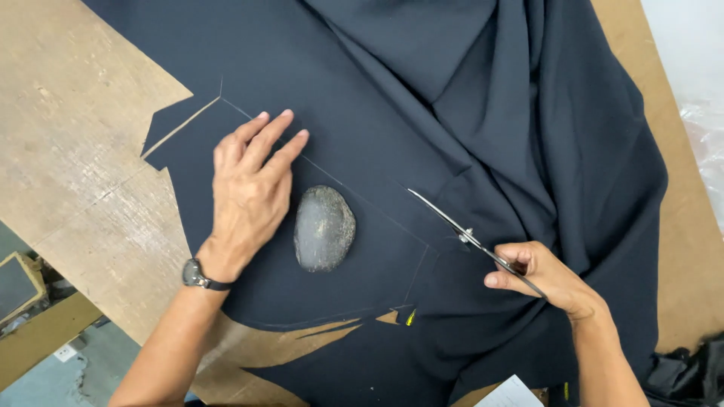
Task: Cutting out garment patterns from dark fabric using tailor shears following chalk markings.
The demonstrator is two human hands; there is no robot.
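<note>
R hand [544, 277] grip closed on scissors [461, 231], blades on dark fabric [392, 98] at chalk line. L hand [250, 188] open, flat on fabric beside grey stone [324, 228]. Fabric covers wooden desk [68, 136].

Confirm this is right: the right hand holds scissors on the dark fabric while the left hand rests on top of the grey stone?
Not quite. In the head view the left hand lies flat on the dark fabric beside the grey stone, not on it. The right hand does hold the scissors.

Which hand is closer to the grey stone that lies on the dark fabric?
Left. The left hand lies flat on the dark fabric just beside the stone, to its left. The right hand holds scissors farther off, to its right.
</note>
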